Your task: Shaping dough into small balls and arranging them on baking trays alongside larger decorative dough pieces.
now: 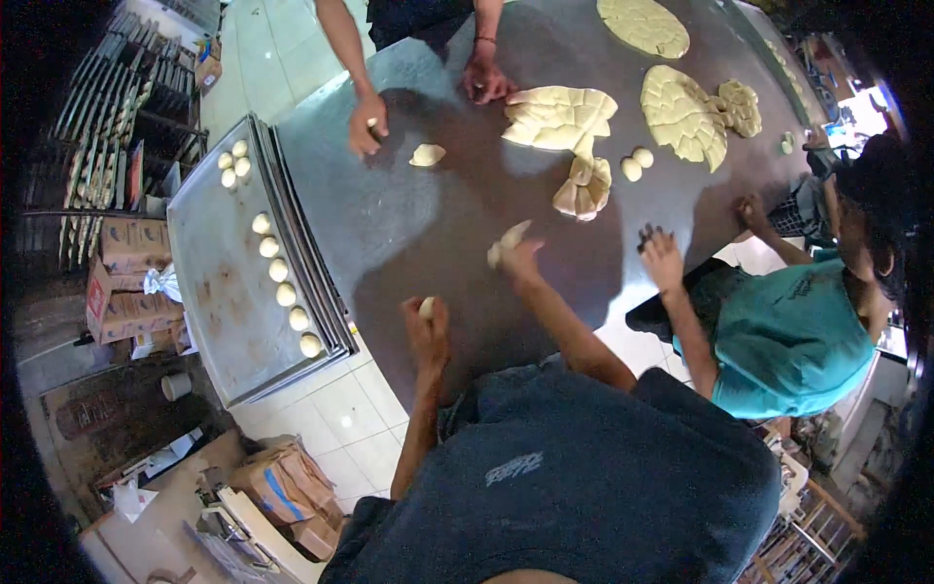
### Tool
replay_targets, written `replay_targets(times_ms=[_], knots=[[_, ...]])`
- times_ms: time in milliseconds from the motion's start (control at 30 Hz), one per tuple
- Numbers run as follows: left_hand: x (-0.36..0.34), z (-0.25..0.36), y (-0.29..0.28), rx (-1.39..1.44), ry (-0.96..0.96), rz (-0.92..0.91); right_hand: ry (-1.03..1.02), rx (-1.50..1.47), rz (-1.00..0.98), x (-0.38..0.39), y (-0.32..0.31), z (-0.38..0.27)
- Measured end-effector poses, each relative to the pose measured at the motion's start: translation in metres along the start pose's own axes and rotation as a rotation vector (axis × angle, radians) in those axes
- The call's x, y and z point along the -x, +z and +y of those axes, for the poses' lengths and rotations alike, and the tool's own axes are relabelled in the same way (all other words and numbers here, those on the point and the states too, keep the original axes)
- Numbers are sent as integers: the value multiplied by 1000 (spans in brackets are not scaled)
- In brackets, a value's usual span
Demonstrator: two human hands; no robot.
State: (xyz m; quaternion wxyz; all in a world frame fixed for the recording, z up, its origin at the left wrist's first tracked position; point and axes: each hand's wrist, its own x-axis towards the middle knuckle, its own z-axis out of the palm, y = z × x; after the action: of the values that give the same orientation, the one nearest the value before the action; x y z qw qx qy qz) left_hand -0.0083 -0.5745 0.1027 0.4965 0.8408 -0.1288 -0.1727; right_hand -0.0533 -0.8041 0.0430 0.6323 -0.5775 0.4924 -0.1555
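My left hand [425, 336] is closed around a small dough ball [427, 309] above the near part of the metal table [379, 224]. Farther forward and to the right, my right hand [520, 259] grips a pale, uneven piece of dough [510, 239]; some of its fingers are hidden. Just beyond that hand lies a folded lump of dough [582, 190], joined by a narrow strip to a flat scored sheet of dough [559, 117]. A loose dough piece [426, 155] rests on the tabletop ahead of my left hand.
At left, a stack of trays [219, 292] carries several dough balls. Across the table, a person's hands [368, 125] work with dough. A co-worker in a teal shirt [793, 336] stands close on my right. More dough sheets [681, 112] lie at the far right.
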Motion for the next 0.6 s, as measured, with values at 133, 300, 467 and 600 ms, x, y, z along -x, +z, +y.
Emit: replay_targets(times_ms=[133,300,467,600], knots=[[19,-22,-45,-54,-125,95,-228,461,-279,79,-6,14],[-59,-35,-26,-793,483,458,-848,1006,153,59,-5,17],[-54,-50,-12,-454,178,95,-988,847,18,55,13,34],[-39,-64,-28,-613,402,194,-926,1092,60,54,-1,23]])
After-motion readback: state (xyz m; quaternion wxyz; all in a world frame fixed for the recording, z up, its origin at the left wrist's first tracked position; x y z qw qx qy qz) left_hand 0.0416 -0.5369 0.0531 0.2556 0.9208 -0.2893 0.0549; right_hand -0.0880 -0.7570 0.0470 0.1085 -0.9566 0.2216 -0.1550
